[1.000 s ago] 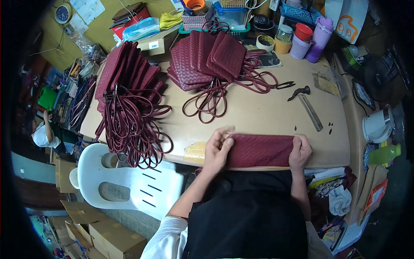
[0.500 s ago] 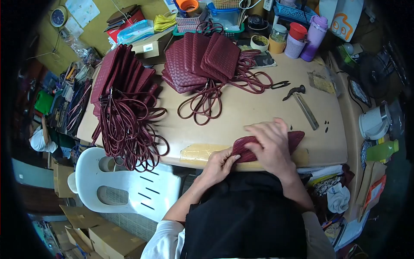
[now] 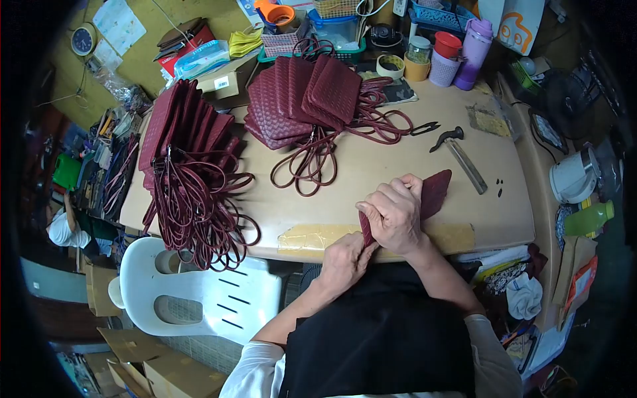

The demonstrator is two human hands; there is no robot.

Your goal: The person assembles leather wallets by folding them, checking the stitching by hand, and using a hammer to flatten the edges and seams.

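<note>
A burgundy woven-pattern pouch (image 3: 434, 193) is held tilted above the front edge of the table. My left hand (image 3: 344, 263) is closed on its lower left end, fingers pinched together. Higher up, my right hand (image 3: 395, 215) wraps over the pouch's middle, so much of it is hidden. To the left lies a pile of matching pouches (image 3: 178, 126) with looped straps (image 3: 199, 205) spilling toward the table edge. A second fanned stack of pouches (image 3: 282, 99) rests at the table's back.
A hammer (image 3: 467, 166) and small black snips (image 3: 424, 129) lie on the table (image 3: 318, 212). Tape roll (image 3: 390, 66), cups (image 3: 443, 70) and a purple bottle (image 3: 474, 54) stand at the back. A white chair (image 3: 199, 292) is at left; a person (image 3: 66, 229) is beyond.
My right hand has come down and closed over the pouch. The pouch has turned, its right end now pointing farther up and away. My left hand keeps its grip, slightly lower.
</note>
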